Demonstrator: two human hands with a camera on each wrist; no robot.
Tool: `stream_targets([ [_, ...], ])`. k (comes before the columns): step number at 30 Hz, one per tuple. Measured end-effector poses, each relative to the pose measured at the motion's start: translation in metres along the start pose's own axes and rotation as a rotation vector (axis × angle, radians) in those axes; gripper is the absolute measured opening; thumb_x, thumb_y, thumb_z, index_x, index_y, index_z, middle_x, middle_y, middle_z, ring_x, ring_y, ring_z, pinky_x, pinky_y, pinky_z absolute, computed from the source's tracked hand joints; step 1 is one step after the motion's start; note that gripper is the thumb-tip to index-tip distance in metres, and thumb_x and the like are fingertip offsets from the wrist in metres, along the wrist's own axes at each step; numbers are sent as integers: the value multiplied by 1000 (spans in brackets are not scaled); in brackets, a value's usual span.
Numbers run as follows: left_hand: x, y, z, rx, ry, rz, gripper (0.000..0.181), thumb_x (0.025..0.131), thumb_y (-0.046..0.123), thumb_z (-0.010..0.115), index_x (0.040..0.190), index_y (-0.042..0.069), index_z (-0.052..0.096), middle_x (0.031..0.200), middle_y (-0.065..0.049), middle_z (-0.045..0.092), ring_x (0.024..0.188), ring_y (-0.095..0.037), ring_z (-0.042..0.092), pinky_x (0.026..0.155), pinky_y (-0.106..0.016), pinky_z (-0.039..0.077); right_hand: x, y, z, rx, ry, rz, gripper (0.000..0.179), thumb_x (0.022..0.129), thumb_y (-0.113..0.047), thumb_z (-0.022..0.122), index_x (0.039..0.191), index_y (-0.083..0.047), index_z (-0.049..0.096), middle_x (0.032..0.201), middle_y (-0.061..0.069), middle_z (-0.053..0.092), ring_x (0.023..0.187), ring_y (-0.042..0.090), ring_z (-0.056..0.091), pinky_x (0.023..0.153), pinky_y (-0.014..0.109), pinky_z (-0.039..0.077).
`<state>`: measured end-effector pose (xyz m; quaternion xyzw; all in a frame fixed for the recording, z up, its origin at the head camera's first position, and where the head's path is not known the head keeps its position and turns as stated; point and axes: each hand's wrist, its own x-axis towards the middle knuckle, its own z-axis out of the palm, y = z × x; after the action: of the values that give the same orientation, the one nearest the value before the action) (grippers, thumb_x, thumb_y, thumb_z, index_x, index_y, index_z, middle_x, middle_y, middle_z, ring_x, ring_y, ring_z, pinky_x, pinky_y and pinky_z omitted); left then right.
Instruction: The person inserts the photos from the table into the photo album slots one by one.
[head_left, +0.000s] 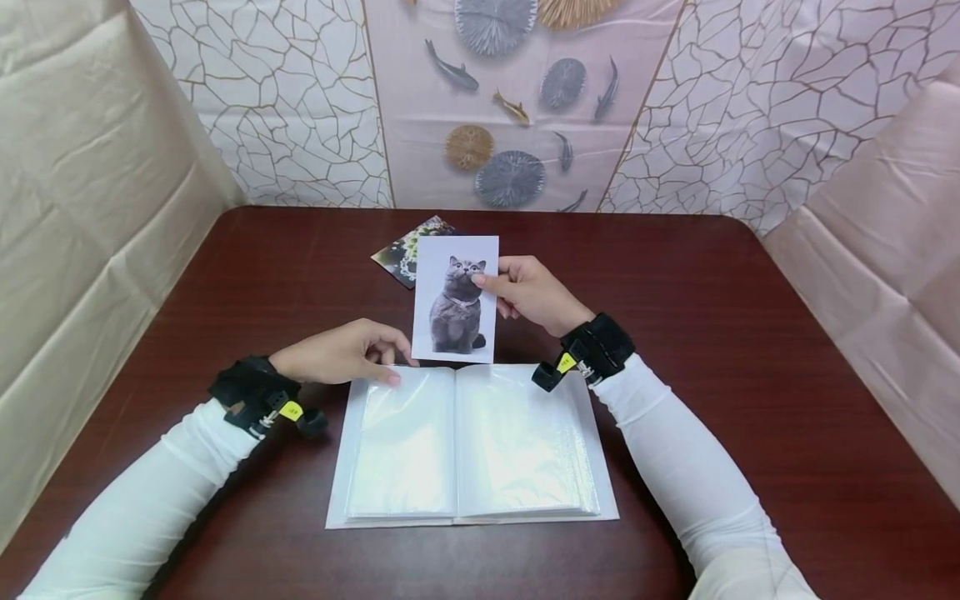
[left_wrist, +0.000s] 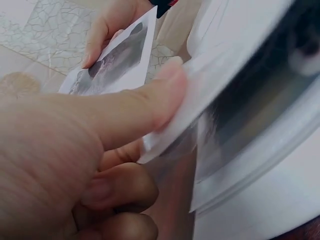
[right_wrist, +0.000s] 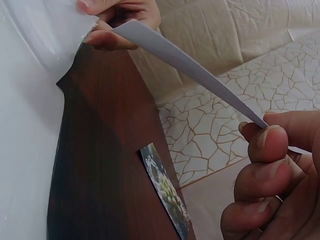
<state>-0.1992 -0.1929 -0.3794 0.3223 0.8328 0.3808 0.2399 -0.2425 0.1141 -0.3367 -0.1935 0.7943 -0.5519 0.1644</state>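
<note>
My right hand (head_left: 536, 292) pinches the right edge of a photo of a grey cat (head_left: 455, 321), thumb on its front and fingers behind. The photo stands upright just past the top edge of an open photo album (head_left: 397, 450) with clear sleeves. At the album's top left, my left hand (head_left: 352, 350) pinches the upper edge of a sleeve page (left_wrist: 210, 75) between thumb and forefinger. The left wrist view shows that page lifted from the ones beneath, a dark picture partly visible among them. One lower corner of the cat photo comes close to the left fingertips.
A flower photo (head_left: 405, 250) lies on the dark wooden table (head_left: 697, 275) behind the cat photo, which partly covers it in the head view. Pale cloth (head_left: 97, 167) hangs at both sides, and a patterned cloth (head_left: 292, 100) stands along the back edge.
</note>
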Motion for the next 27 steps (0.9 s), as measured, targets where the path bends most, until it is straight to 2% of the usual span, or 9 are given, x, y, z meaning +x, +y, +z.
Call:
stream_targets([
  [7,1,3,2,-68,12,8,19,90,13,77,108,9,72,70,0,54,55,-9,36,57,-24,32,1,2,1,6,-4,4,20,103,-23,60,99,-4,65,56,-1,49,54,13,45,54,31,39],
  [11,1,1,1,-72,7,11,9,91,13,76,98,10,72,72,0,56,60,-10,44,60,-23,36,1,3,2,10,5,-2,19,103,-22,61,101,-4,67,55,-2,47,53,14,44,54,30,36],
  [15,-1,0,-2,-38,-5,11,6,92,16,75,92,12,72,75,1,58,68,-12,50,63,-23,40,3,5,4,15,23,-29,17,102,-20,63,103,-4,69,54,-2,38,51,15,35,55,29,30],
  [18,-3,0,-5,2,-5,12,6,92,18,75,90,14,72,76,1,59,69,-14,51,64,-24,41,4,7,7,14,28,-60,18,101,-20,64,94,-3,67,54,-3,33,51,17,31,57,29,28],
  [21,-6,0,-9,45,-8,19,6,92,19,75,90,15,72,81,2,61,71,-15,52,66,-24,42,6,10,11,6,26,-80,22,100,-20,66,85,-4,64,54,-3,34,52,18,33,60,30,30],
  [27,-8,-1,-16,77,-56,16,7,93,21,74,90,16,71,81,3,61,71,-14,51,65,-23,41,11,13,16,10,22,-76,30,100,-22,67,77,-4,59,53,-2,37,54,18,37,65,31,33],
])
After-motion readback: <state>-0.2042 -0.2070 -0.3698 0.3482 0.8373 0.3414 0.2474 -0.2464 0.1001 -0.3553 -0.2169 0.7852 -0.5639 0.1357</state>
